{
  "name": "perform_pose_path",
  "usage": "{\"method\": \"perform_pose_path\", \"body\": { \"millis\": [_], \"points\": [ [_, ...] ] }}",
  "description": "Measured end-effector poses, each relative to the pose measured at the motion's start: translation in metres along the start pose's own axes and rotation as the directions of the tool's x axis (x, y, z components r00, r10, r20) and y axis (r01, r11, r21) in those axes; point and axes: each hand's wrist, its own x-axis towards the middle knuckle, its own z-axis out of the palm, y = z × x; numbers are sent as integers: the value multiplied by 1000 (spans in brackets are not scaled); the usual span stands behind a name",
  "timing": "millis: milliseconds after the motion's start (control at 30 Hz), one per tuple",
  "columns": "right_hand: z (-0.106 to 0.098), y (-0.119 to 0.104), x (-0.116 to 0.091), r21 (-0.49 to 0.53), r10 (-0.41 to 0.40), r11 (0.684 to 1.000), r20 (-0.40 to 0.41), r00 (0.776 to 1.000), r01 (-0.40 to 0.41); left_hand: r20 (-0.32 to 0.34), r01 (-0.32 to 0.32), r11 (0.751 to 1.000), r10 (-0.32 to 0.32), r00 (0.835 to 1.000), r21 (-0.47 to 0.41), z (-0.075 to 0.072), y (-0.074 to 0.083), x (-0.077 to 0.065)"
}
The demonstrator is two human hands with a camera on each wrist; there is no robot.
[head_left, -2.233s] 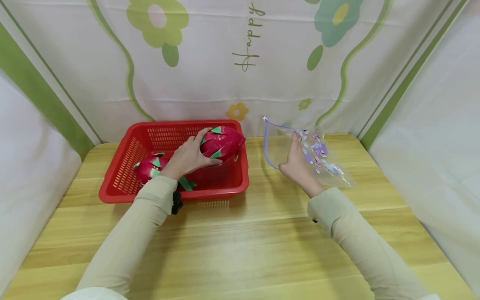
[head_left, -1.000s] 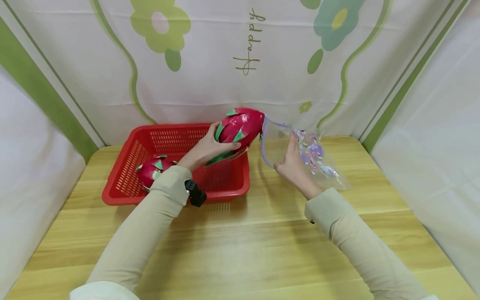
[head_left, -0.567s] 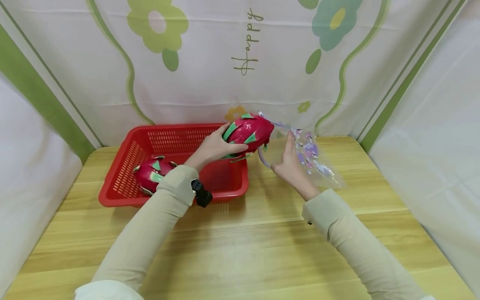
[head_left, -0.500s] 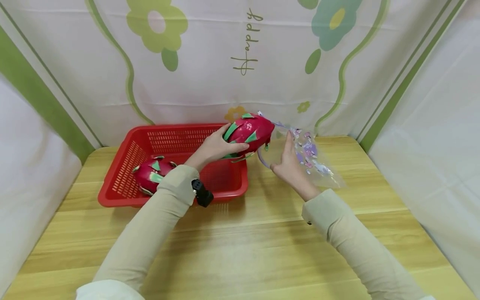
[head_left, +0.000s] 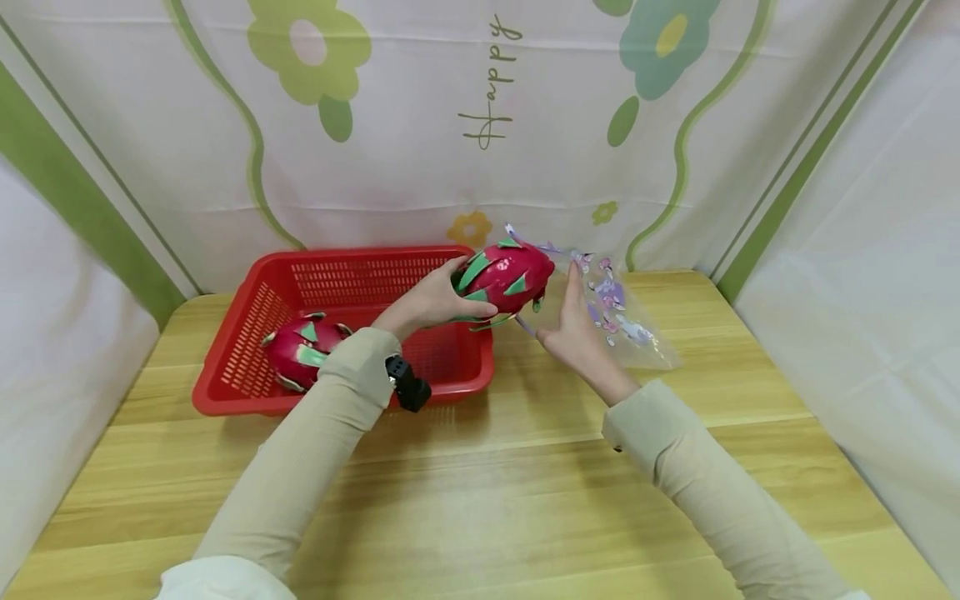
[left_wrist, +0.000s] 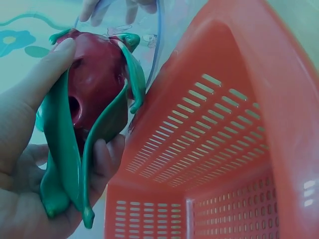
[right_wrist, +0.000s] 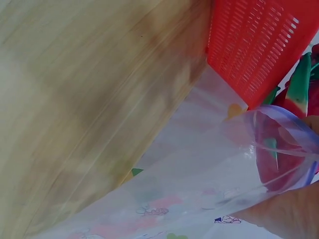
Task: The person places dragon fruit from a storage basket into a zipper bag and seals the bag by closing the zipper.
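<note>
- Your left hand [head_left: 435,302] is wrapped round the dragon fruit [head_left: 513,275], over the basket's right end, tip right at the purple rim [right_wrist: 284,113] of the clear bag [head_left: 626,321] — nice lineup.
- Your right hand [head_left: 576,329] grips the bag near its mouth; I'd spread that opening wider.
- Feed it tip first, slowly — those green leaves [left_wrist: 110,117] could snag, I reckon.
- Mind the red basket [head_left: 450,388], its edge is just below.
</note>
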Motion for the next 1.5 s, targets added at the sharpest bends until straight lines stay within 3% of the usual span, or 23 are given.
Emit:
{"method": "perform_pose_path", "body": {
  "millis": [200,533,1033,1300,1500],
  "points": [
    [0,1,0,11,-14,1000,-7,1000,15,38,-6,1000,7,999,-24,1,-3,1],
    [2,2,-2,33,-22,999,-14,1000,22,-5,-26,998,25,1000,-63,9,-3,3],
    [1,11,-6,38,-98,994,-26,995,99,-66,-73,990,65,996,-124,15,-1,5],
    [1,12,-6,41,-161,986,-22,987,162,-39,-61,988,56,998,-141,19,1,5],
    [1,13,-8,42,-216,975,-19,976,217,-26,-70,964,65,998,-258,24,-1,7]
  ]
}}
